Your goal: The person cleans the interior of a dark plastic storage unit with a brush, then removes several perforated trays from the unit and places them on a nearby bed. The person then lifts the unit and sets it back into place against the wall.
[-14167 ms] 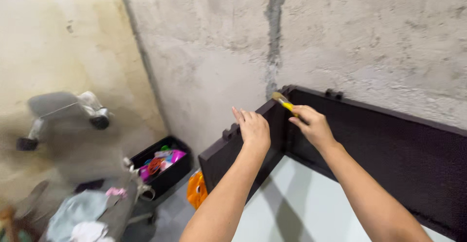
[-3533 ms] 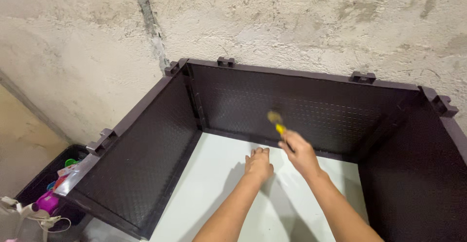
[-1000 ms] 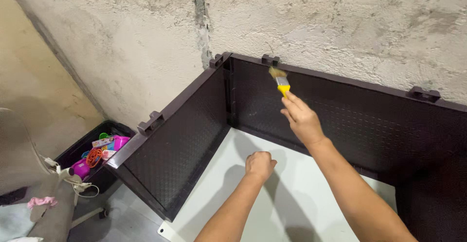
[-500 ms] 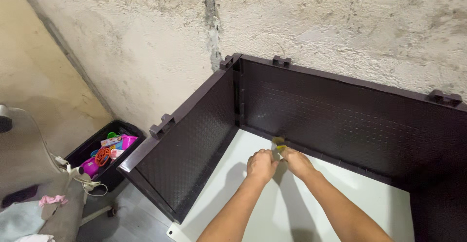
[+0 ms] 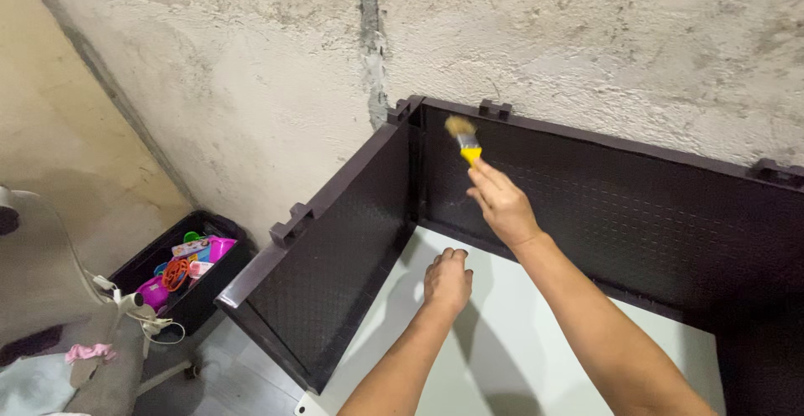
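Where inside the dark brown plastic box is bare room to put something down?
The white floor panel is bare between the right hand with its yellow-handled brush and the far dark wall. The near left corner is taken by the left hand. The black bin of toys outside is crowded.

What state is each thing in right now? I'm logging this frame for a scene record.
Right hand: raised, gripping the brush.
Brush: bristles up, against the back panel near its top.
Left hand: resting on the white base.
Dark box: open-topped, empty.
Black bin: open, holding colourful items.
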